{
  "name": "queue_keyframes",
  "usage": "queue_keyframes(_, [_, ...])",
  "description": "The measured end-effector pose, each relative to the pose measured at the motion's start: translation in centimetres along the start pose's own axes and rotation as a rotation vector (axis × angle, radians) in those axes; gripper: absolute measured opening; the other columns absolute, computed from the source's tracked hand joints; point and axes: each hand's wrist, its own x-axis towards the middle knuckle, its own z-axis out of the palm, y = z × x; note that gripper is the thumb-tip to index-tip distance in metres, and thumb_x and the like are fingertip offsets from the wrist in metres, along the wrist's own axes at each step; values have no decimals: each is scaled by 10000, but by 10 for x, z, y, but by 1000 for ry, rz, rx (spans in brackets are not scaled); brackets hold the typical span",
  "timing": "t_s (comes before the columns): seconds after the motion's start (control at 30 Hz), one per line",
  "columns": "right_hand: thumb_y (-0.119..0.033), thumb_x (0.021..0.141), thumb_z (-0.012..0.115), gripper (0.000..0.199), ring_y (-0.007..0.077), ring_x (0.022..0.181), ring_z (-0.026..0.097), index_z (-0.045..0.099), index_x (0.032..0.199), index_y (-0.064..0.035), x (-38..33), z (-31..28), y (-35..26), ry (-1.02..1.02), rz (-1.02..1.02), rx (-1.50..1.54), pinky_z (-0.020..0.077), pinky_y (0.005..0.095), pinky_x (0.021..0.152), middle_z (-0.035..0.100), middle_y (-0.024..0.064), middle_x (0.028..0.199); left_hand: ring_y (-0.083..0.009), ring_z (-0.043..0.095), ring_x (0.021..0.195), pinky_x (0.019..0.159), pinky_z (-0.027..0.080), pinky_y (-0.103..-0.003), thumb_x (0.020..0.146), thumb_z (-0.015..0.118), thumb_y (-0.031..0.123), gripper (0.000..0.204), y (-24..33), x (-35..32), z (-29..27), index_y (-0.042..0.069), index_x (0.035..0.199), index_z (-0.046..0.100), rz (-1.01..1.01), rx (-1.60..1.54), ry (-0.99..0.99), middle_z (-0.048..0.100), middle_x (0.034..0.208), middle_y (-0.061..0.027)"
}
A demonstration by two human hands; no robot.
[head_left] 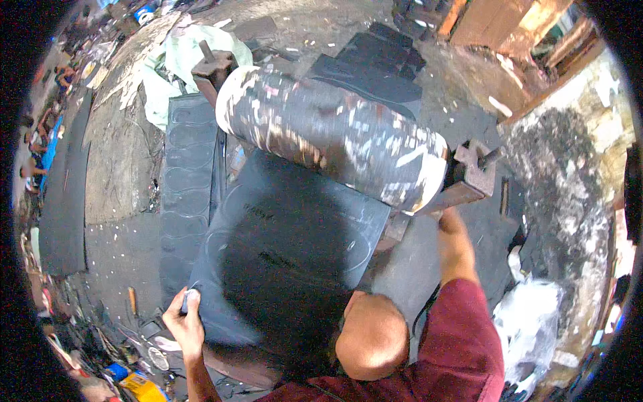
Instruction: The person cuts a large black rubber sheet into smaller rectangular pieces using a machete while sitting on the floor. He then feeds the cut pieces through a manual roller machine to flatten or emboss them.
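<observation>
**Dark sheet under the roller**

The large dark grey flat sheet [288, 234] lies on the worktop, its long axis running from seven o'clock to one o'clock, far end under the paint-streaked metal roller [335, 134]. The left hand [184, 321] pinches its near-left corner, fingers closed. The right hand [450, 218] reaches the rusty roller bracket [472, 177] at three o'clock; grip unclear.

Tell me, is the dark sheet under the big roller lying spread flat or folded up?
Spread flat. The dark sheet lies open from under the roller, and the left hand grips its near corner.
</observation>
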Motion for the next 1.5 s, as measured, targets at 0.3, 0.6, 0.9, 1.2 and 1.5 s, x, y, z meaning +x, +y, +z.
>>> queue_keyframes(0.3, [-223,691,692,342,368,891,671,695,1021,-133,-321,-164,-115,-498,-132,180,539,448,798,688,212,899,-239,699,832,764,505,-325,883,682,305,387,73,65,80,-56,1024,682,173,87,-85,698,908,-237])
queue_keyframes(0.6, [-66,582,711,195,340,617,610,589,721,-129,-222,-384,-66,368,-57,-73,476,420,588,620,103,651,-385,658,694,632,485,-390,899,643,358,369,95,95,154,8,1005,697,280,35,-85,634,755,-266])
queue_keyframes(0.9, [-52,802,730,303,152,448,470,504,625,-148,-142,-343,-38,1334,-171,-457,338,308,508,476,-4,511,-155,599,803,788,489,-315,850,682,72,183,24,7,118,-85,940,658,146,-68,181,674,855,-78])
queue_keyframes(1.2, [-365,827,617,244,302,724,664,658,888,-132,104,-233,47,685,67,-196,499,445,648,672,105,777,-167,632,890,855,476,-300,831,746,224,397,135,64,147,-83,1072,673,170,110,57,710,967,-146])
queue_keyframes(1.5, [-330,737,659,281,315,849,677,669,913,-111,50,-14,-29,-76,-68,-19,515,464,738,696,113,881,-62,399,566,517,342,-253,948,608,241,283,110,106,180,-6,810,610,312,-281,492,519,609,28])
